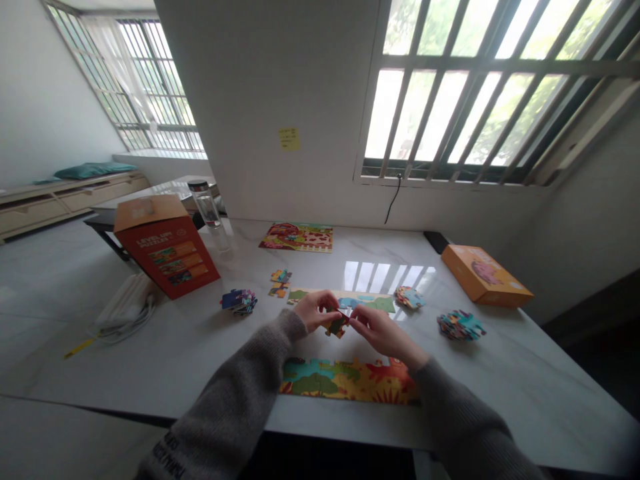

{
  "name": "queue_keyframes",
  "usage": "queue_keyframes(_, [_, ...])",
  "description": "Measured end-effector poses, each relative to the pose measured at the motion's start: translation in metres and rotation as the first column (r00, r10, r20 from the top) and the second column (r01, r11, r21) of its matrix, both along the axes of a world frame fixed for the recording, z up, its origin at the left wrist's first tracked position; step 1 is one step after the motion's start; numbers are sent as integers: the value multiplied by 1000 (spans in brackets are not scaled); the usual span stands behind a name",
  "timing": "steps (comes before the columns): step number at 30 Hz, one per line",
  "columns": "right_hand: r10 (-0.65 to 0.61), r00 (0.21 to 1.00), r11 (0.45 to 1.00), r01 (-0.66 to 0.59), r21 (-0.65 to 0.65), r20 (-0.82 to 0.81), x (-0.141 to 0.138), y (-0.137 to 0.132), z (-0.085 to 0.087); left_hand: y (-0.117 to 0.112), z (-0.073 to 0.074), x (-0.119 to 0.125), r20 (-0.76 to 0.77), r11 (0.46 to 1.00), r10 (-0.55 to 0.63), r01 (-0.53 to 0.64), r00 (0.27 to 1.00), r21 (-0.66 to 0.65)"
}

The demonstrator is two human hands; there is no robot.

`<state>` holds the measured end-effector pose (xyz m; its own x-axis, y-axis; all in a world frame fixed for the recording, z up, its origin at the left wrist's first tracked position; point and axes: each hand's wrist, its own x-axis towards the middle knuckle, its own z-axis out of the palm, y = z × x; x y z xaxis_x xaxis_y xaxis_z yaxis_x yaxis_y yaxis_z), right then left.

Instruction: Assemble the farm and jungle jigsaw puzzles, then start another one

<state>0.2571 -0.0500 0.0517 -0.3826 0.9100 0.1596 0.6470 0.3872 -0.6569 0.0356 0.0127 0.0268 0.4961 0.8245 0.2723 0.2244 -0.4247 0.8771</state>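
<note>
Between my two hands, above the middle of the table, is a dark green and yellow jigsaw puzzle piece (337, 327) with some red at its edge. My left hand (315, 311) pinches it from the left. The fingertips of my right hand (376, 328) close on its red right edge; whether this is a second piece I cannot tell. Nearer me lies a joined puzzle strip (345, 381) with green, orange and red shapes, partly covered by my right sleeve. Just beyond my hands lies another joined strip (383, 304) in pale, blue and green, partly hidden by them.
Puzzle piece piles lie at the left (239, 301), the right (461, 325) and behind it (410, 297). Several loose pieces (280, 283) sit left of the far strip. An assembled farm puzzle (296, 237), red box (175, 257), orange box (484, 273) and glass bottle (206, 203) stand around.
</note>
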Motion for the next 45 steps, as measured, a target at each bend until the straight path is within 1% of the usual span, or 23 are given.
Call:
queue_keyframes(2, [13,998,1000,-14,-17,-66,-2,2,-6,-3,0,2,-15,1000,-15,15,1000,26])
queue_keyframes(3, [7,995,1000,-9,-21,-102,-2,2,-8,-4,1,2,-22,998,-4,5,1000,64])
queue_keyframes(5, [-43,984,999,40,-21,-172,0,3,-11,-7,3,3,-51,977,53,-41,997,208])
queue_keyframes(7, [-124,962,992,121,-27,-243,2,3,-13,-10,6,3,-112,914,143,-88,983,395])
queue_keyframes(9, [-191,929,982,179,-65,-318,2,3,-13,-11,8,3,-193,838,230,-93,954,538])
queue_keyframes(11, [-224,895,974,195,-115,-386,0,3,-14,-12,9,4,-261,785,298,-80,918,615])
queue_keyframes(13, [-234,867,971,185,-151,-439,-3,1,-15,-12,9,5,-298,761,333,-68,895,645])
queue_keyframes(16, [-228,857,971,165,-173,-462,-7,0,-19,-13,8,5,-304,749,335,-57,892,660])
queue_keyframes(18, [-213,876,975,158,-159,-432,-6,-1,-21,-13,9,4,-301,748,316,-42,900,662])
queue_keyframes(19, [-206,890,977,167,-130,-407,-5,-1,-21,-13,9,4,-303,750,307,-33,902,661])
queue_keyframes(20, [-199,904,980,183,-80,-378,-2,-1,-21,-13,10,4,-310,755,300,-26,902,655])
queue_keyframes(22, [-165,937,978,197,74,-308,6,-3,-18,-13,10,3,-330,773,282,-10,901,634])
queue_keyframes(24, [-86,971,966,136,220,-223,14,-4,-14,-13,10,3,-342,799,243,12,908,601])
queue_keyframes(26, [12,990,958,28,286,-139,20,-6,-11,-13,8,4,-327,825,178,41,928,564])
queue_keyframes(29, [87,993,951,-57,304,-86,23,-6,-12,-14,6,6,-276,853,88,71,957,517])
queue_keyframes(32, [110,990,948,-79,308,-84,23,-4,-15,-16,5,7,-251,869,47,85,967,487])
queue_keyframes(35, [109,990,950,-78,301,-87,29,-2,-15,-16,6,6,-276,878,10,123,961,463])
queue_keyframes(38, [73,994,951,-45,306,-79,49,-2,-15,-14,6,4,-330,885,33,126,943,449])
queue_keyframes(40, [25,997,953,-3,303,-67,67,-4,-17,-11,2,2,-373,890,71,111,925,443])
queue_keyframes(42, [-19,999,962,31,272,-46,85,-7,-21,-9,-5,1,-441,898,107,103,891,427])
queue_keyframes(45, [-59,998,976,62,208,-17,104,-11,-28,-6,-15,0,-560,919,141,102,816,380])
